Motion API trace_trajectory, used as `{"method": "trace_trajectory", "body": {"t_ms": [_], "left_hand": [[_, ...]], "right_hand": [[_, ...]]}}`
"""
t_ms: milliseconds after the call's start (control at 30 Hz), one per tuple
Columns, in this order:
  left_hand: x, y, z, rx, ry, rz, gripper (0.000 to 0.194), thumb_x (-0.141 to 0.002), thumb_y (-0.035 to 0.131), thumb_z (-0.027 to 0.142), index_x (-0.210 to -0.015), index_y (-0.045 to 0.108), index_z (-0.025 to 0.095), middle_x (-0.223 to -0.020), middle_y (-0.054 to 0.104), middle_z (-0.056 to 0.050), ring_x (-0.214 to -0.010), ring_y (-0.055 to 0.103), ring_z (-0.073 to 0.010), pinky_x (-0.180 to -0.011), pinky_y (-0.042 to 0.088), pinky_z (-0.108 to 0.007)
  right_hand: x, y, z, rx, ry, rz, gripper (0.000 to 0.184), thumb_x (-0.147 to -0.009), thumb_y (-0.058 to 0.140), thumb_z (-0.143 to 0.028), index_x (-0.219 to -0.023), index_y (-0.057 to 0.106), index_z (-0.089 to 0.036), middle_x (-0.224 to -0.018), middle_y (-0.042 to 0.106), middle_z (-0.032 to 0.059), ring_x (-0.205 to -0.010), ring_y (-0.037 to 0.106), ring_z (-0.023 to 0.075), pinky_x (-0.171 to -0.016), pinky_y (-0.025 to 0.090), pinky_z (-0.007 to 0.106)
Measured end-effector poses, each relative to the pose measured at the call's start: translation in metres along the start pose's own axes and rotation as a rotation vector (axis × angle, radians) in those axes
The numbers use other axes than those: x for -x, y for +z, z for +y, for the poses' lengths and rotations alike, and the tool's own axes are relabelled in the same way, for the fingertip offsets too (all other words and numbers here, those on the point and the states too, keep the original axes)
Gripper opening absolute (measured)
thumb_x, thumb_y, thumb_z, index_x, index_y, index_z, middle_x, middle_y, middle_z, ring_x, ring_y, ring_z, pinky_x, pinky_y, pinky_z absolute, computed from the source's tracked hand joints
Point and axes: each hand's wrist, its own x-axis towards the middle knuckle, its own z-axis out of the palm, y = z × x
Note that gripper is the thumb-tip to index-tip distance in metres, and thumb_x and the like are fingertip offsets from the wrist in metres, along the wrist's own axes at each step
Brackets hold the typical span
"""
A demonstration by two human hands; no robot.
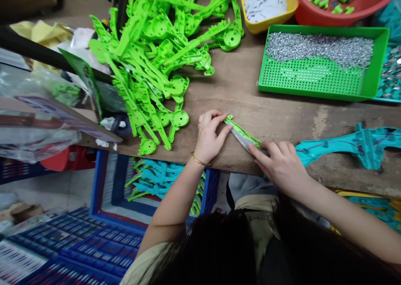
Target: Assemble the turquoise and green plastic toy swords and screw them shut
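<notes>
Scuffed brown wood formed the surface (225, 84), a blue crate (97, 189) below its near left edge. The left hand (209, 137) and right hand (283, 166) each gripped an end of a slim green-and-grey part (240, 137), near the middle. Glossy green plastic pieces (150, 74) lay heaped far left; a perforated green tray (313, 94) held silvery metal bits (319, 47) far right.

The person wears a dull khaki cloth shirt (258, 208), and its left sleeve (147, 262) is short. The left hand (210, 137) has a slim metallic ring (200, 122); around its wrist goes a thin gold-coloured bracelet (199, 160). Grey cloth (250, 187) covers the lap.
</notes>
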Motion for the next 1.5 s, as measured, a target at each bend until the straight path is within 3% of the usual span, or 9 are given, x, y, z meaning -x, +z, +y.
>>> {"method": "trace_trajectory", "body": {"t_ms": [167, 600, 700, 833, 933, 1100, 1200, 1300, 1500], "left_hand": [[0.0, -0.001, 0.0, -0.026, -0.001, 0.007, 0.028, -0.091, 0.062, 0.038, -0.113, 0.066, 0.021, -0.111, 0.061, -0.007, -0.108, 0.056, -0.0229, -0.099, 0.042, -0.042], [-0.008, -0.007, -0.001, 0.021, -0.017, -0.02, 0.022, -0.086, 0.068, 0.034, -0.103, 0.068, 0.02, -0.105, 0.063, -0.006, -0.102, 0.058, -0.0208, -0.094, 0.046, -0.038], [-0.025, -0.015, -0.001, 0.063, -0.004, 0.029, 0.018, -0.089, 0.064, 0.032, -0.1, 0.067, 0.019, -0.099, 0.063, -0.005, -0.092, 0.061, -0.0173, -0.084, 0.05, -0.033], [-0.066, -0.027, -0.003, -0.075, 0.026, 0.293, 0.022, -0.09, 0.057, 0.024, -0.11, 0.062, 0.016, -0.086, 0.062, -0.003, -0.08, 0.06, -0.0161, -0.079, 0.051, -0.031], [-0.101, -0.042, -0.014, -0.203, -0.039, 0.41, 0.022, -0.09, 0.05, 0.018, -0.11, 0.062, 0.016, -0.095, 0.064, -0.007, -0.092, 0.061, -0.0207, -0.088, 0.05, -0.037], [-0.133, -0.072, -0.048, -0.394, -0.293, 0.259, 0.052, -0.071, 0.059, 0.004, -0.123, 0.059, 0.011, -0.116, 0.063, -0.017, -0.116, 0.056, -0.0342, -0.105, 0.041, -0.05], [-0.131, -0.077, -0.064, -0.264, -0.314, 0.161, 0.06, -0.071, 0.057, 0.003, -0.13, 0.054, 0.012, -0.107, 0.067, -0.011, -0.107, 0.062, -0.0277, -0.101, 0.047, -0.044], [-0.122, -0.074, -0.07, -0.116, -0.282, 0.259, 0.062, -0.069, 0.061, 0.005, -0.13, 0.053, 0.013, -0.108, 0.067, -0.009, -0.101, 0.063, -0.0237, -0.096, 0.05, -0.04], [-0.121, -0.073, -0.072, 0.159, -0.303, 0.416, 0.019, -0.08, 0.061, 0.022, -0.096, 0.067, 0.014, -0.083, 0.069, -0.005, -0.075, 0.064, -0.0174, -0.076, 0.054, -0.032]], "right_hand": [[0.011, -0.008, 0.015, -0.144, 0.164, -0.012, 0.04, -0.095, 0.051, -0.037, -0.13, 0.056, -0.018, -0.123, 0.062, 0.0135, -0.108, 0.049, 0.0297, -0.093, 0.038, 0.044], [0.018, 0.003, 0.025, -0.153, 0.253, -0.012, 0.036, -0.094, 0.053, -0.045, -0.117, 0.06, -0.019, -0.099, 0.065, 0.0073, -0.095, 0.053, 0.0266, -0.092, 0.035, 0.041], [0.02, 0.009, 0.029, -0.164, 0.219, 0.037, 0.038, -0.094, 0.052, -0.045, -0.119, 0.058, -0.017, -0.101, 0.066, 0.0076, -0.096, 0.054, 0.0263, -0.092, 0.035, 0.041], [0.022, 0.016, 0.034, -0.206, 0.192, 0.089, 0.04, -0.095, 0.05, -0.048, -0.119, 0.057, -0.017, -0.101, 0.067, 0.0073, -0.095, 0.056, 0.0251, -0.092, 0.035, 0.04], [0.022, 0.018, 0.034, -0.203, 0.189, 0.099, 0.039, -0.095, 0.049, -0.047, -0.118, 0.058, -0.017, -0.102, 0.067, 0.0072, -0.095, 0.056, 0.0251, -0.092, 0.036, 0.04], [0.022, 0.019, 0.031, -0.18, 0.191, 0.117, 0.035, -0.095, 0.051, -0.045, -0.115, 0.06, -0.018, -0.102, 0.067, 0.0067, -0.096, 0.056, 0.0248, -0.092, 0.036, 0.041], [0.022, 0.02, 0.031, -0.184, 0.192, 0.129, 0.034, -0.095, 0.052, -0.045, -0.115, 0.06, -0.018, -0.102, 0.067, 0.0062, -0.096, 0.056, 0.0245, -0.092, 0.036, 0.041], [0.022, 0.022, 0.031, -0.184, 0.18, 0.143, 0.035, -0.094, 0.052, -0.045, -0.115, 0.06, -0.018, -0.102, 0.067, 0.0062, -0.096, 0.056, 0.0246, -0.091, 0.037, 0.041], [0.023, 0.023, 0.032, -0.17, 0.174, 0.149, 0.035, -0.094, 0.052, -0.045, -0.116, 0.06, -0.018, -0.103, 0.067, 0.0067, -0.096, 0.056, 0.0253, -0.091, 0.037, 0.041]]}}
